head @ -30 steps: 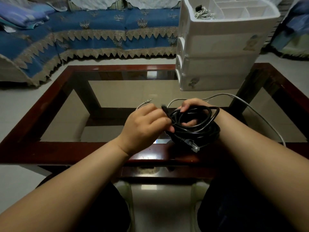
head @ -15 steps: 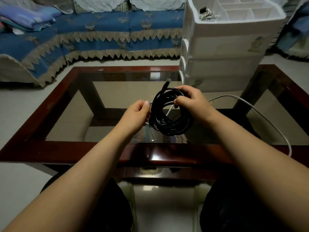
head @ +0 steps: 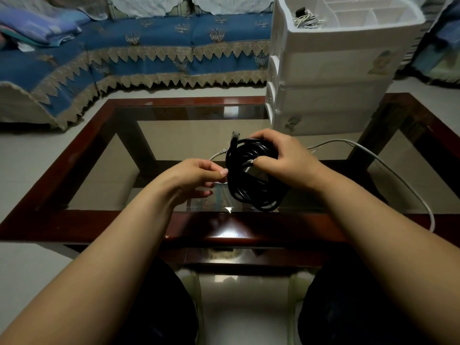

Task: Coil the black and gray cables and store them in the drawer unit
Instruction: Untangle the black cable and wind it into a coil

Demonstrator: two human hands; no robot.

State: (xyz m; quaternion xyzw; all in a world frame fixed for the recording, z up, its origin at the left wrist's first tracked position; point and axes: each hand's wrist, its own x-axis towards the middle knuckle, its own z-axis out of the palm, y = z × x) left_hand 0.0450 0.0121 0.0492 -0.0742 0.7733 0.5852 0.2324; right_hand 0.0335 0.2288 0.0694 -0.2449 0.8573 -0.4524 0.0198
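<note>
Behind glass table (head: 104, 155): blue sofa (head: 159, 46), white drawer unit (head: 333, 70).

black cable (head: 251, 178) – coiled in loops, upright in my right hand (head: 286, 163), plug end poking up | gray cable (head: 388, 168) – uncoiled, trailing across the table's right side | drawer unit (head: 331, 78) – white, far-right corner, drawers closed

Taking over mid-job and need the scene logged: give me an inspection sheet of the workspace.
Surface: glass table with dark red frame.
Job's things: black cable coiled, held above the glass; drawer unit at far right, drawers closed.
Clutter: pale cord bundle in the unit's top tray.
Grippers: right hand grips the coil; left hand beside it, grip unclear.
Cables: gray cable loose, uncoiled.
Surroundings: blue sofa behind.
</note>
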